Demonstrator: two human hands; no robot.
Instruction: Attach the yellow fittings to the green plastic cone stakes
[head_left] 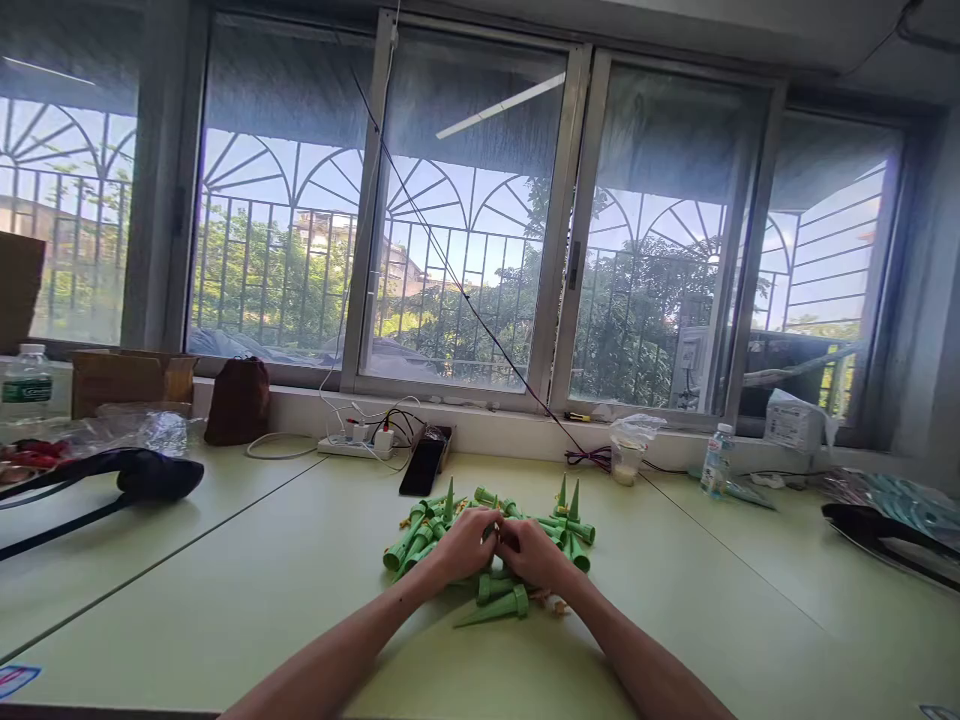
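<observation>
My left hand and my right hand meet over a heap of green plastic spikes on the table. The fingers of both are curled, and their tips come together between the hands; whatever they pinch is hidden or too small to name. Green cone-shaped spikes with wide capped ends lie left of my left hand. More of them lie right of my right hand, a couple standing point up. Nearest me, one green spike rests on its side with its point to the left. Small orange-and-white pieces lie beside it.
Behind the heap are a black phone and a power strip with cables. A plastic cup and a bottle stand back right. At left are a brown pouch, a cardboard box and a black object.
</observation>
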